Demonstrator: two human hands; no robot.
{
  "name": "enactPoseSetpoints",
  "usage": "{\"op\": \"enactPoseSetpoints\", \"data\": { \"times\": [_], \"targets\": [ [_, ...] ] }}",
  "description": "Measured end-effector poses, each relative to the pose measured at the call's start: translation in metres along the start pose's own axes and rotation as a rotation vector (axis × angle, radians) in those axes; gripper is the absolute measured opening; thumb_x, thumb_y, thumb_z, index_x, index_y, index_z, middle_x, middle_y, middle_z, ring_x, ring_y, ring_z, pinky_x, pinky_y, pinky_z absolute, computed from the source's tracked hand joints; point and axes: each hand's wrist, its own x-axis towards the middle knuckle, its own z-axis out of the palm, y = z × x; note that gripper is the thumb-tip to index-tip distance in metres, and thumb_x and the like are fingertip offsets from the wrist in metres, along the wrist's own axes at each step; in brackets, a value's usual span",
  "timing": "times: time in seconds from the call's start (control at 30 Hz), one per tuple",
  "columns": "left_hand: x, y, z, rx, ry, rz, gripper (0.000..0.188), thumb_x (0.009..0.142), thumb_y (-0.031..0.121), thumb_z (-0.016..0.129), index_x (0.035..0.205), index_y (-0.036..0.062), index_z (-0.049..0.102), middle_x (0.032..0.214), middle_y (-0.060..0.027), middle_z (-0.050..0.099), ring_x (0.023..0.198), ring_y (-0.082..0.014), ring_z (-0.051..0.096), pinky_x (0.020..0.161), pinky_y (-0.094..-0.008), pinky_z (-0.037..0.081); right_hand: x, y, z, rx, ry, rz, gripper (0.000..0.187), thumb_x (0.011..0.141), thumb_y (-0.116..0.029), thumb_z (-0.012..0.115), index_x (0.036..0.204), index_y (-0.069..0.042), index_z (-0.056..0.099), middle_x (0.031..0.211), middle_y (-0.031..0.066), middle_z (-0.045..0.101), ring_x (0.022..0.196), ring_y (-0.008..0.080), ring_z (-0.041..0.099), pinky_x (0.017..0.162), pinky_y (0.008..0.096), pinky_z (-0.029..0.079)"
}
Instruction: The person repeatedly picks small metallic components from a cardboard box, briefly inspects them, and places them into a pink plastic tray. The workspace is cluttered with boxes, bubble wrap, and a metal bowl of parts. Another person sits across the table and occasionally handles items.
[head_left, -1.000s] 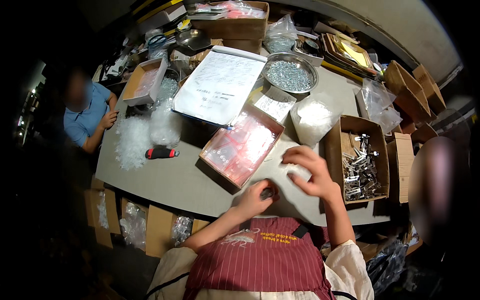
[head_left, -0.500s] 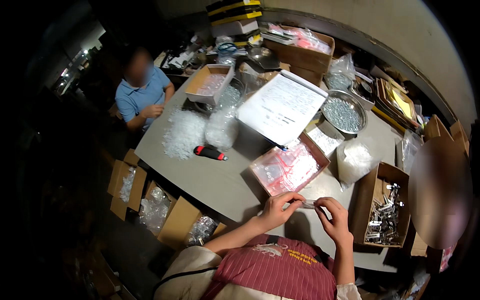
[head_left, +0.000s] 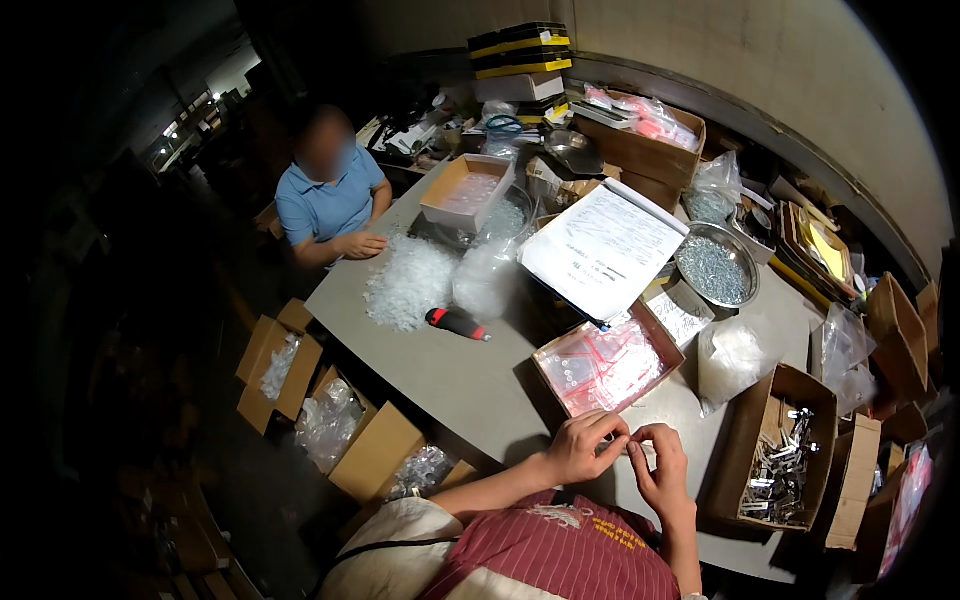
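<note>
In front of my chest, above the near edge of the table [head_left: 480,380], my left hand [head_left: 588,448] and my right hand [head_left: 663,470] are close together. The fingertips of both are pinched on a small see-through piece [head_left: 634,449]. It is too small and too covered by fingers to name its kind. Just beyond my left hand is a shallow box [head_left: 549,384] of clear bags with red edges [head_left: 612,355]. To the right of my right hand stands a cardboard box [head_left: 725,478] with many metal clip-like parts [head_left: 785,465].
Beyond lie a pile of clear small pieces [head_left: 405,285], a red-and-black handled tool [head_left: 457,323], a clipboard with written paper [head_left: 605,245], a metal bowl of small metal parts [head_left: 718,263] and a white-filled bag [head_left: 735,358]. A person in blue [head_left: 330,210] sits across. Open cartons [head_left: 375,455] stand below left.
The whole view has shifted, so the table appears lower and further right. My hands stay pinched together on the small piece, their fingertips now nearer each other. The other person's hand rests at the table edge.
</note>
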Motion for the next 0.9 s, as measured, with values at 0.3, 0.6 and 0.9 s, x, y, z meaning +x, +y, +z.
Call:
{"op": "enactPoseSetpoints", "data": {
  "times": [0.3,0.6,0.9],
  "targets": [
    [-0.009,-0.008,-0.024,-0.022,0.06,-0.095,0.008,0.085,0.005,0.07,0.088,0.0028,0.063,0.082,-0.0118,0.067,0.075,-0.0309,0.067,0.067,-0.0376,0.052,0.007,-0.009,0.008,-0.142,-0.097,-0.153,0.02,0.076,-0.001,0.071,0.091,-0.003,0.059,0.085,0.0125,0.059,0.084,0.0338,0.057,0.083,0.0442,0.046],
    [-0.033,-0.017,-0.075,-0.671,0.095,-0.525,0.011,0.103,0.008,0.054,0.103,-0.0004,0.061,0.095,-0.0077,0.071,0.089,-0.0114,0.065,0.083,-0.0281,0.052,0.033,-0.026,0.031,0.073,-0.161,-0.142,0.015,0.078,-0.003,0.071,0.088,0.0,0.059,0.081,0.0124,0.06,0.081,0.032,0.058,0.077,0.0405,0.048],
    [-0.093,-0.033,-0.12,-0.957,0.589,-1.027,0.031,0.11,0.024,0.038,0.118,-0.0039,0.049,0.109,-0.0278,0.069,0.095,-0.033,0.073,0.081,-0.044,0.062,0.057,0.026,0.065,0.179,-0.097,0.206,0.021,0.099,-0.008,0.063,0.117,0.004,0.063,0.103,0.0142,0.071,0.095,0.0194,0.068,0.086,0.0339,0.052]
  ]
}}
